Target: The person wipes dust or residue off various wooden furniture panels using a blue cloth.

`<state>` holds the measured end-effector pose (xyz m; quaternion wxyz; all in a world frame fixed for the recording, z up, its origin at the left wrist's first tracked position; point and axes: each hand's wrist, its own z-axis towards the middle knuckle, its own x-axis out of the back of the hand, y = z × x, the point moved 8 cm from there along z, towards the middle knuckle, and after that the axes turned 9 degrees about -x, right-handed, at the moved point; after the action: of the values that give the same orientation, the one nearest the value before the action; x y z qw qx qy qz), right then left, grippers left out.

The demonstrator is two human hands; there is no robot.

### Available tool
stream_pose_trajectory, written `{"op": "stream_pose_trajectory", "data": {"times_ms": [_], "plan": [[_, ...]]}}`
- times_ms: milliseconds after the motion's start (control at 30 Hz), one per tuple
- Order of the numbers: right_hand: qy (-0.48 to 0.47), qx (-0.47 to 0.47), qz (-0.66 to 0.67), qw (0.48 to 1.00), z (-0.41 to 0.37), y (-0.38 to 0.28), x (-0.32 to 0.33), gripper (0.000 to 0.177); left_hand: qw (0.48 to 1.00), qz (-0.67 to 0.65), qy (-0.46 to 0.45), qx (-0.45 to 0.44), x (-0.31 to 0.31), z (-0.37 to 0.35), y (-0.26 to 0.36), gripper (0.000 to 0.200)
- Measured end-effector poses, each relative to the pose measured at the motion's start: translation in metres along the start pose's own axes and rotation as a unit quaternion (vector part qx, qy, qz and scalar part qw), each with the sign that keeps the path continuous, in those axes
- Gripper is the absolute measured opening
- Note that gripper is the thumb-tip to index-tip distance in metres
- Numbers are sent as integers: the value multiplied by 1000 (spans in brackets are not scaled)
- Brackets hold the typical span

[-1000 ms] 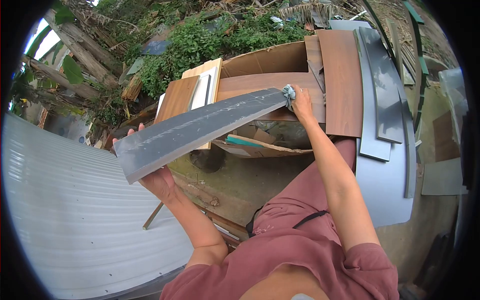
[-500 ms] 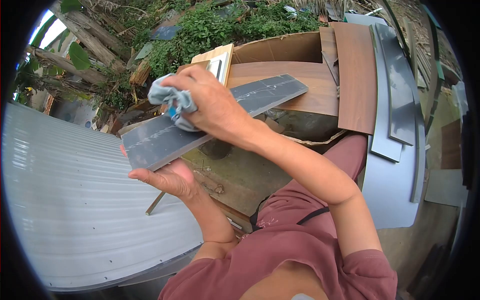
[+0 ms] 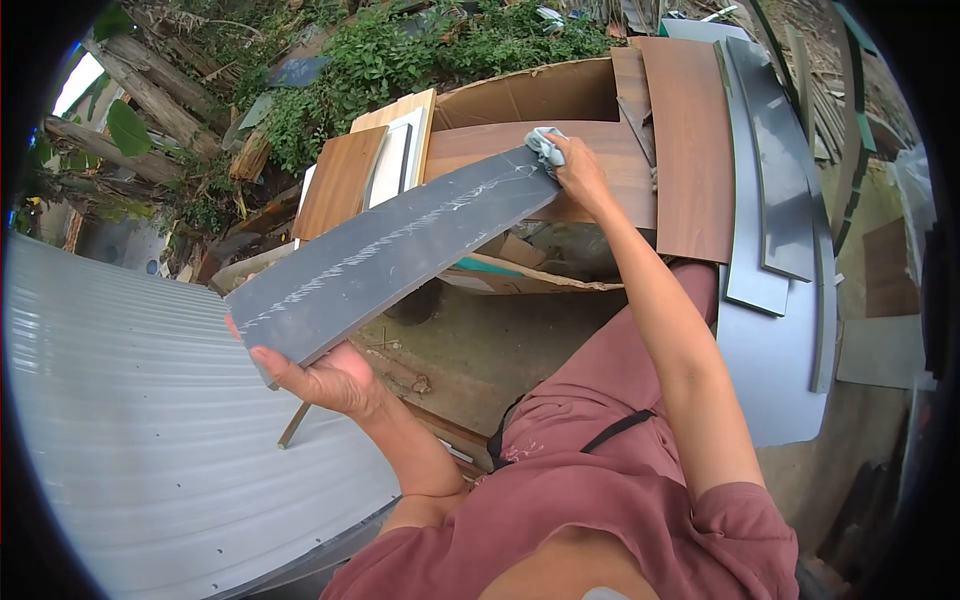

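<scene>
A long dark grey board (image 3: 390,245) with white scratch-like streaks along its face is held up at a slant before me. My left hand (image 3: 325,378) grips its near left end, the thumb on the edge and the other fingers mostly hidden beneath. At the far right end, my right hand (image 3: 580,175) is closed on a crumpled light blue-grey cloth (image 3: 545,146). The cloth rests against the board's top corner.
A large cardboard box (image 3: 540,92) holds brown wood-look panels (image 3: 690,150). Grey panels (image 3: 775,360) lean at right. A small brown board (image 3: 340,185) stands behind the held board. Corrugated white sheeting (image 3: 150,400) spreads at left, with plants (image 3: 380,70) beyond.
My right hand has moved with the cloth from the board's left-middle part to its far right end. My left hand keeps its hold, slightly lower, and more of the board's face shows.
</scene>
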<state>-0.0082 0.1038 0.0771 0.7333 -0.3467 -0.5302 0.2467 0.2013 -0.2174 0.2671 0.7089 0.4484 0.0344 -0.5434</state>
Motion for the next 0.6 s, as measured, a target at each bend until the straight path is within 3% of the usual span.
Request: {"op": "stream_pose_trajectory", "data": {"times_ms": [100,233,300,400,433,467,500,567,600], "plan": [[69,-127,-57,988,9,84,19,46,1000,-17,-21,-1,-9,1,2,55],[148,-165,92,971,2,60,68,36,999,-25,-39,0,7,4,3,57],[194,-88,203,956,3,15,96,36,998,-31,-44,13,19,6,-2,60],[80,26,380,921,-9,-104,119,32,997,-53,-48,15,7,5,-2,61],[32,105,389,915,-35,-162,135,37,993,-88,-73,11,1,4,0,57],[70,263,341,900,-69,-217,156,41,988,-124,-96,6,-4,4,2,53],[47,357,338,870,-99,-257,163,43,988,-113,-101,12,-1,7,-1,63],[-6,483,288,827,-147,-299,148,43,990,-113,-88,16,-17,0,4,69],[-11,472,230,851,-154,-302,143,47,992,-108,-69,16,-21,-2,6,74]]}}
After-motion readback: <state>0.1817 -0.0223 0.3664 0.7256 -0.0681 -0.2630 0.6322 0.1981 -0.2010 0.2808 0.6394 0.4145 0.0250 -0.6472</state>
